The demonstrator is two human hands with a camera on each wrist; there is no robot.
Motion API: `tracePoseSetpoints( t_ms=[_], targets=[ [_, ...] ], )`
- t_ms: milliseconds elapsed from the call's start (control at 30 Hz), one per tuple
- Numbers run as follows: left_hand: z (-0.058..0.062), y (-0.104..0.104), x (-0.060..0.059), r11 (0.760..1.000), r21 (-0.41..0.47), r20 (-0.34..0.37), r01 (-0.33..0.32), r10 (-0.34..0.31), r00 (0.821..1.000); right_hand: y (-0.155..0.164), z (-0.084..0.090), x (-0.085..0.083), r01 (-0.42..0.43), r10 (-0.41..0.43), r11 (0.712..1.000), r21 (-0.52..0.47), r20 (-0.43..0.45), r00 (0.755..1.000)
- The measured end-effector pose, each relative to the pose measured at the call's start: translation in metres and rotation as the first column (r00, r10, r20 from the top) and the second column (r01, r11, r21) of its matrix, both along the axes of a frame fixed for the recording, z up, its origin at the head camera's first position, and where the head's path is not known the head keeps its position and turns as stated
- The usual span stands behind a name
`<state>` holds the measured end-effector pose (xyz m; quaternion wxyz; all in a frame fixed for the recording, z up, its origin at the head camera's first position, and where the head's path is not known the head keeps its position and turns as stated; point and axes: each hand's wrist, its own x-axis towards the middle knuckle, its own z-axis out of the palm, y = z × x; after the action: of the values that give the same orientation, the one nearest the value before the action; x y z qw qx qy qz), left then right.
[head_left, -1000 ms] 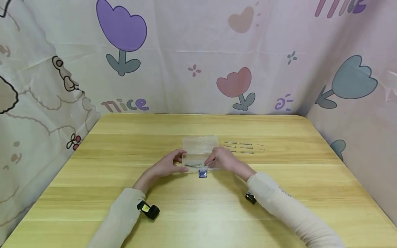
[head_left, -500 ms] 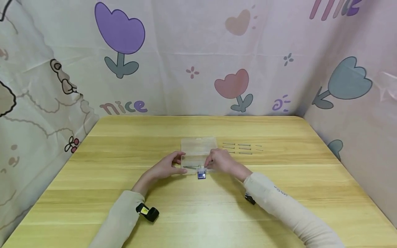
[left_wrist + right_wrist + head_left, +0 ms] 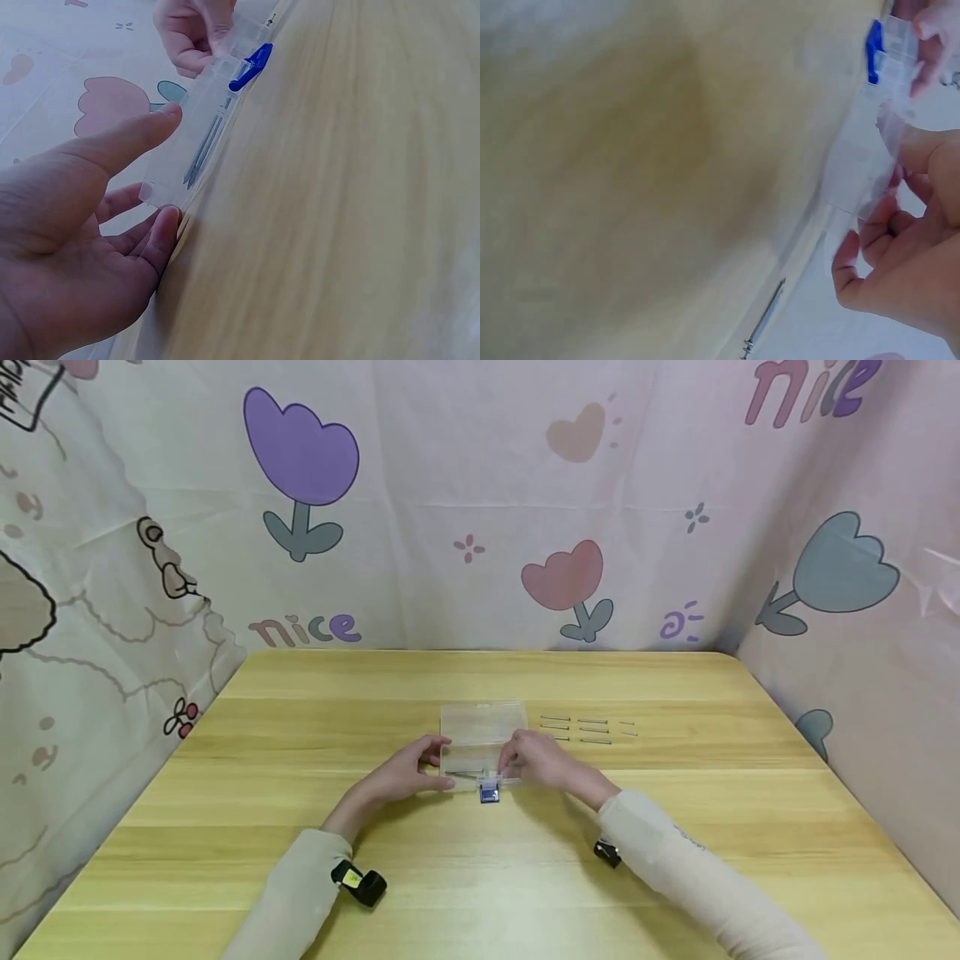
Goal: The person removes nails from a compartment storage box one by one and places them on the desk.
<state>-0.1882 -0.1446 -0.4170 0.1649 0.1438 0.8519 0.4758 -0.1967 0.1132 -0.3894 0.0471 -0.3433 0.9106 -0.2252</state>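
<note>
A clear plastic case (image 3: 480, 722) lies with its lid laid back on the table, its blue latch (image 3: 490, 794) hanging at the front. My left hand (image 3: 405, 771) holds the case's left end, thumb over the front wall and fingers round the side, as the left wrist view shows. Long nails (image 3: 201, 156) lie in the left compartment. My right hand (image 3: 551, 760) reaches into the right part of the case, thumb (image 3: 904, 142) and fingers bent behind the clear front wall. A tiny dark spot shows by the thumb tip; I cannot tell whether the fingers pinch something.
Right of the case, several long nails (image 3: 595, 731) lie in rows on the wooden table (image 3: 480, 877), partly overlapped by my right hand. Two thinner, shorter nails (image 3: 630, 734) lie at their far right. A patterned cloth (image 3: 420, 577) hangs behind the table.
My right hand's fingertips have shifted slightly right within the case and drawn closer together. My left hand keeps its hold on the left end. The head view has tilted slightly.
</note>
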Motion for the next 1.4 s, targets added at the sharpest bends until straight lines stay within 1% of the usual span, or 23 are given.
tracePoseSetpoints(
  t_ms=[67,167,267,500,633,800,967,1167,1300,1400],
  targets=[
    [-0.001,0.0,0.0,1.0,-0.003,-0.001,-0.001,0.001,1.0,0.003,0.002,-0.001,0.01,-0.007,0.999,-0.044,0.053,0.999],
    [-0.002,0.0,0.0,1.0,-0.002,-0.003,0.002,-0.002,1.0,0.01,0.007,-0.004,0.046,-0.03,0.992,-0.12,0.13,0.991],
    [-0.002,0.0,-0.001,1.0,-0.004,-0.007,0.005,-0.005,1.0,0.019,0.012,-0.008,0.068,-0.041,0.983,-0.17,0.155,0.987],
    [-0.001,0.001,-0.001,1.0,-0.001,-0.006,0.008,-0.008,1.0,0.048,0.023,-0.018,0.084,-0.065,0.978,-0.192,0.103,0.993],
    [0.0,0.001,-0.001,1.0,0.004,0.0,0.007,-0.007,1.0,0.07,0.024,-0.023,0.125,-0.109,0.974,-0.186,0.099,0.989],
    [-0.001,0.001,-0.002,1.0,0.012,0.001,0.008,-0.008,1.0,0.1,0.019,-0.026,0.197,-0.18,0.969,-0.148,0.124,0.976],
    [-0.003,-0.001,-0.002,1.0,0.005,-0.006,0.002,-0.001,1.0,0.127,0.01,-0.027,0.248,-0.236,0.963,-0.105,0.118,0.965],
    [-0.005,-0.002,-0.001,1.0,0.019,-0.008,0.003,-0.003,1.0,0.154,0.003,-0.027,0.285,-0.279,0.954,-0.091,0.074,0.957],
    [-0.005,-0.003,0.0,0.999,0.034,-0.013,0.011,-0.011,1.0,0.168,0.001,-0.026,0.295,-0.292,0.952,-0.087,0.043,0.955],
    [-0.005,-0.002,0.0,0.999,0.036,-0.013,0.013,-0.013,1.0,0.175,0.0,-0.025,0.297,-0.294,0.951,-0.088,0.041,0.955]
  ],
)
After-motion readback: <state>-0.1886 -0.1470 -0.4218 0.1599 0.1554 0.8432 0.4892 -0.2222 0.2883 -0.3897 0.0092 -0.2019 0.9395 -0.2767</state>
